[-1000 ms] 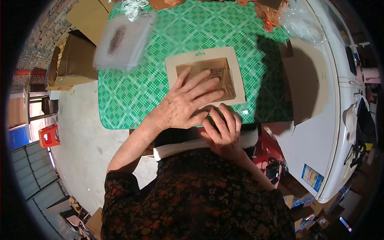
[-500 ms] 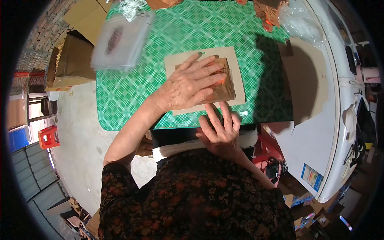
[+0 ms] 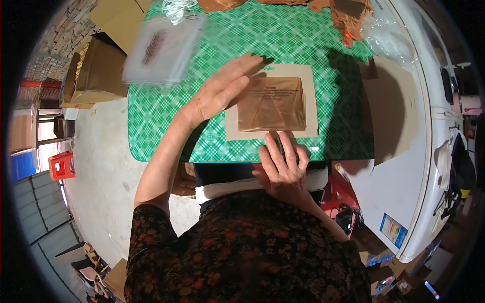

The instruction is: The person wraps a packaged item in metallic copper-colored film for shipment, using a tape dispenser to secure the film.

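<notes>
1. Bags (image 3: 164,50), clear and stacked, are lying at the far left of the green checked tablecloth (image 3: 177,126).
2. The left hand (image 3: 222,88) is reaching over the card's upper left corner, its fingers lying together, its thumb standing a little apart, and nothing showing in its grasp (whether it is touching the card, I cannot tell).
3. The brown film packet (image 3: 273,103) is resting flat on a beige card (image 3: 311,101), below and to the right of the left fingertips, its slightly longer axis running left to right.
4. The right hand (image 3: 284,164) is holding its fingers slightly spread and gripping nothing visible; the packet is lying straight ahead of its fingertips, which are sitting just beside the packet's lower edge, over the card's lower margin.
5. Compared with half a second ago, the left hand is no longer covering the packet, which is now showing nearly whole.
</notes>
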The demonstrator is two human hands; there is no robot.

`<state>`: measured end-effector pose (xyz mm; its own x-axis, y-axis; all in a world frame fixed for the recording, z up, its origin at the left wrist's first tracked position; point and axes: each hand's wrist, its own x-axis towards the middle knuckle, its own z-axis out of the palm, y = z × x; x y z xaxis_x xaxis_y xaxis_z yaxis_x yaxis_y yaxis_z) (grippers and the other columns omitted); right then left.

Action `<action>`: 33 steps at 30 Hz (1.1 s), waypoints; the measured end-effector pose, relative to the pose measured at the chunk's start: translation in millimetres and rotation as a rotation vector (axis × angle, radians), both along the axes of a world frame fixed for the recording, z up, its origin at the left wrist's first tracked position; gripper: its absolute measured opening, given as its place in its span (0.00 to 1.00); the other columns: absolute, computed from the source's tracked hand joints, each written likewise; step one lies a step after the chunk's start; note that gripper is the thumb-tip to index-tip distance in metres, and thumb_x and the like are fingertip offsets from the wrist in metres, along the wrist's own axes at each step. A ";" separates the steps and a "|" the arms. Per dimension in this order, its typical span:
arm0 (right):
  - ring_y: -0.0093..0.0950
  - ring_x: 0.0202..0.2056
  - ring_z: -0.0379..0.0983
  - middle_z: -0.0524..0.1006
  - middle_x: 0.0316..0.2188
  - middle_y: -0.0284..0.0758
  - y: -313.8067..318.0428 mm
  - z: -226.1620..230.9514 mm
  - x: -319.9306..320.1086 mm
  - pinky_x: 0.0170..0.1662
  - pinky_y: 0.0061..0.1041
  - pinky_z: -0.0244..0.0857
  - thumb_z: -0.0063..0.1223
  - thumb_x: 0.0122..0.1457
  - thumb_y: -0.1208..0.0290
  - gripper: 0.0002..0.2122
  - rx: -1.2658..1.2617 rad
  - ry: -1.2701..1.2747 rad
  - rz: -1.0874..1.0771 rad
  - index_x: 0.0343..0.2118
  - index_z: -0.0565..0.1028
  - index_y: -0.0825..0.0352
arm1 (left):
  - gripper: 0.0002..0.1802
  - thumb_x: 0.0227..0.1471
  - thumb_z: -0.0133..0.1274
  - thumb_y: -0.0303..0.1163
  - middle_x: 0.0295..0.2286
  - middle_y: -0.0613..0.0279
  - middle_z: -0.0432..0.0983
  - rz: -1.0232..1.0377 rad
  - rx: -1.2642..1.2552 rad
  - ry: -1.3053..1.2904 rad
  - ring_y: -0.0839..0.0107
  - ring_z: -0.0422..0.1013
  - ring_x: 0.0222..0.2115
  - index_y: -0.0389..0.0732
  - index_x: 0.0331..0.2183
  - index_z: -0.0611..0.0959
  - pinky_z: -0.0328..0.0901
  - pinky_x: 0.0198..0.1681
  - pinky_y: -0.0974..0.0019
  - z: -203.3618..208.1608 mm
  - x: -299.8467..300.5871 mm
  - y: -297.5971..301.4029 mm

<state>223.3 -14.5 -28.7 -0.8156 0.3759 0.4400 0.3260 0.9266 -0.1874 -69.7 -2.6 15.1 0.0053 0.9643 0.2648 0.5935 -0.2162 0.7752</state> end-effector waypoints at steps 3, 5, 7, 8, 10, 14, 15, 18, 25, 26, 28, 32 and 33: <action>0.44 0.66 0.65 0.71 0.65 0.42 0.2 2.3 -1.2 0.60 0.45 0.52 0.48 0.68 0.49 0.24 -0.009 -0.011 -0.002 0.51 0.78 0.68 | 0.31 0.71 0.42 0.48 0.63 0.47 0.67 0.020 -0.078 -0.050 0.49 0.61 0.64 0.41 0.66 0.70 0.53 0.70 0.53 3.9 4.0 -1.1; 0.44 0.66 0.65 0.71 0.65 0.43 -0.2 5.4 -2.3 0.60 0.45 0.52 0.48 0.68 0.49 0.24 -0.016 -0.025 -0.003 0.51 0.78 0.68 | 0.31 0.70 0.41 0.49 0.61 0.46 0.68 0.059 -0.076 0.006 0.49 0.64 0.61 0.41 0.66 0.70 0.56 0.68 0.52 4.6 5.5 -1.0; 0.44 0.66 0.64 0.71 0.65 0.43 -0.8 9.1 -3.6 0.60 0.45 0.51 0.49 0.67 0.48 0.25 -0.025 -0.038 -0.001 0.51 0.78 0.69 | 0.32 0.70 0.41 0.50 0.61 0.46 0.68 0.071 -0.083 0.001 0.49 0.64 0.61 0.40 0.66 0.70 0.56 0.68 0.53 3.0 5.2 -2.0; 0.44 0.66 0.64 0.71 0.65 0.44 -0.3 10.7 -4.5 0.60 0.44 0.51 0.49 0.67 0.48 0.25 -0.030 -0.047 0.002 0.51 0.77 0.69 | 0.33 0.70 0.40 0.51 0.61 0.45 0.68 0.079 -0.089 -0.004 0.49 0.63 0.62 0.40 0.66 0.70 0.56 0.68 0.53 1.8 4.6 -1.7; 0.44 0.66 0.64 0.70 0.65 0.44 0.0 13.1 -6.3 0.60 0.44 0.51 0.49 0.66 0.47 0.26 -0.035 -0.056 0.008 0.51 0.77 0.69 | 0.34 0.70 0.39 0.52 0.61 0.45 0.68 0.082 -0.093 0.008 0.49 0.64 0.62 0.39 0.66 0.69 0.56 0.68 0.54 0.1 3.6 -1.3; 0.44 0.67 0.64 0.70 0.66 0.44 -0.9 18.7 -8.3 0.60 0.44 0.50 0.51 0.65 0.48 0.26 -0.052 -0.090 -0.001 0.52 0.77 0.69 | 0.36 0.70 0.38 0.52 0.61 0.45 0.69 0.076 -0.112 -0.013 0.49 0.64 0.61 0.36 0.66 0.69 0.56 0.68 0.54 0.8 2.8 0.4; 0.43 0.67 0.63 0.70 0.66 0.44 -1.1 19.5 -8.7 0.60 0.45 0.50 0.52 0.65 0.48 0.27 -0.061 -0.101 -0.003 0.53 0.77 0.69 | 0.36 0.70 0.38 0.52 0.61 0.45 0.69 0.077 -0.112 -0.013 0.49 0.64 0.61 0.36 0.66 0.69 0.56 0.68 0.54 0.8 2.8 0.3; 0.43 0.67 0.62 0.69 0.67 0.43 -1.8 22.0 -9.9 0.60 0.45 0.50 0.54 0.63 0.48 0.28 -0.070 -0.119 0.003 0.57 0.75 0.67 | 0.36 0.71 0.38 0.53 0.61 0.45 0.69 0.087 -0.112 -0.001 0.50 0.64 0.61 0.36 0.66 0.69 0.56 0.68 0.54 1.3 2.4 -0.1; 0.43 0.67 0.62 0.68 0.68 0.40 -3.5 29.3 -17.5 0.60 0.45 0.50 0.61 0.57 0.49 0.33 -0.087 -0.151 -0.027 0.61 0.73 0.66 | 0.34 0.71 0.37 0.51 0.62 0.46 0.69 0.074 -0.110 0.001 0.50 0.64 0.62 0.36 0.66 0.69 0.56 0.68 0.54 5.2 3.7 -1.3; 0.43 0.67 0.62 0.68 0.68 0.40 -3.8 30.1 -18.5 0.60 0.45 0.50 0.62 0.56 0.49 0.34 -0.099 -0.157 -0.040 0.61 0.73 0.66 | 0.34 0.71 0.37 0.50 0.62 0.47 0.69 0.065 -0.105 0.000 0.50 0.64 0.62 0.36 0.66 0.70 0.56 0.68 0.54 6.1 3.9 -1.2; 0.43 0.67 0.62 0.68 0.68 0.40 -4.7 30.5 -20.1 0.59 0.45 0.51 0.63 0.55 0.49 0.34 -0.110 -0.162 -0.053 0.61 0.73 0.65 | 0.33 0.71 0.37 0.49 0.62 0.47 0.69 0.055 -0.103 0.009 0.49 0.63 0.63 0.36 0.66 0.70 0.55 0.69 0.53 11.3 5.8 -2.1; 0.43 0.67 0.61 0.66 0.69 0.39 -7.2 28.1 -23.1 0.58 0.46 0.52 0.58 0.59 0.46 0.34 -0.064 -0.155 -0.086 0.64 0.72 0.64 | 0.31 0.71 0.38 0.48 0.63 0.49 0.69 0.040 -0.083 0.117 0.48 0.59 0.66 0.38 0.65 0.71 0.51 0.72 0.50 5.2 3.5 -0.9; 0.43 0.67 0.62 0.68 0.68 0.39 -7.3 27.1 -23.8 0.59 0.47 0.51 0.62 0.55 0.49 0.35 -0.068 -0.118 -0.090 0.63 0.73 0.65 | 0.31 0.71 0.38 0.48 0.63 0.49 0.69 0.038 -0.082 0.118 0.48 0.59 0.66 0.38 0.65 0.71 0.51 0.72 0.50 1.3 2.6 -0.8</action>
<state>199.5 -21.9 -1.6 -0.8218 0.4751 0.3145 0.4303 0.8794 -0.2040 -67.1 -3.4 16.4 -0.0048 0.9827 0.1852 0.6879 -0.1312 0.7139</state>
